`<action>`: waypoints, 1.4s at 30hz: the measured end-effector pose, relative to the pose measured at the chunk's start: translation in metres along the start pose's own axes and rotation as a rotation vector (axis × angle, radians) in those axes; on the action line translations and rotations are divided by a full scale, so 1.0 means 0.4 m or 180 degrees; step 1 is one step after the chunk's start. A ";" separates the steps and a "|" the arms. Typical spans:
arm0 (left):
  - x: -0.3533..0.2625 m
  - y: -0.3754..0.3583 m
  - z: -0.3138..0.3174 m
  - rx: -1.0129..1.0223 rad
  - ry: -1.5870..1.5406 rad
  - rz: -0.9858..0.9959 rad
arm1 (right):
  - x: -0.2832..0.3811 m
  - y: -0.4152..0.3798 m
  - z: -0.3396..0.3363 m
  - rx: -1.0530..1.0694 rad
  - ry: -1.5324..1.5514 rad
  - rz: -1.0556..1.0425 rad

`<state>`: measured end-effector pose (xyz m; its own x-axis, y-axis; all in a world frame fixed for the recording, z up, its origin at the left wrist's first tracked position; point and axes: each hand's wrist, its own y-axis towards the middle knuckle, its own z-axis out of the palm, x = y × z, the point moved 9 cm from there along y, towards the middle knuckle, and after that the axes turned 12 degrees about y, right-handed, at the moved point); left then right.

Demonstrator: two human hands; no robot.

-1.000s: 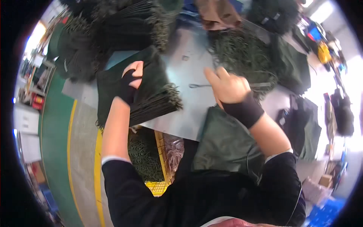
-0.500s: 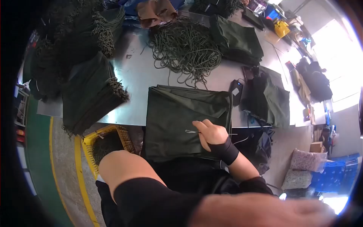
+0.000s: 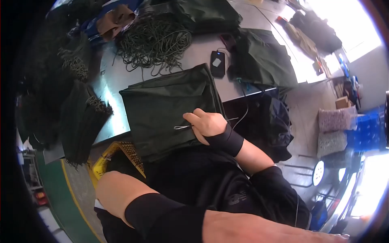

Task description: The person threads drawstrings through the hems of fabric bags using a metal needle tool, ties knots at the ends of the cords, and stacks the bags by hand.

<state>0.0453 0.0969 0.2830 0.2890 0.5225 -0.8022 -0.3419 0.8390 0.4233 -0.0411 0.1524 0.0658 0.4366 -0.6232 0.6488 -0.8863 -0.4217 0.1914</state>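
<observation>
Right fingers [image 3: 194, 119] are clenching tool [image 3: 187, 126] over cloth [image 3: 154, 107], near edge of table [image 3: 116, 117]; left hand [image 3: 259, 227] unclear. Tool's looking light, stiff; hold mid-shaft.

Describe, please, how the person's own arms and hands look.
The left hand and right hand each have a snug black band at the wrist: left wristband, right wristband. The right sleeve is black too, ending near the elbow.
</observation>
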 end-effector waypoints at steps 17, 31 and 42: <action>-0.051 -0.011 -0.046 0.0761 0.1223 -0.0220 | -0.062 -0.012 0.038 0.0112 -0.0178 0.0205; -0.022 -0.105 -0.038 0.0561 0.3085 0.0089 | -0.108 -0.014 0.077 0.0288 -0.0266 0.0382; 0.004 -0.082 -0.034 0.0437 0.4171 0.0156 | -0.111 0.001 0.052 0.0300 0.0051 0.0257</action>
<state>0.0447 0.0683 0.2620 -0.8224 0.0843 -0.5626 -0.2117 0.8725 0.4403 -0.0577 0.1662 0.0220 0.3613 -0.6474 0.6710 -0.8997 -0.4312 0.0685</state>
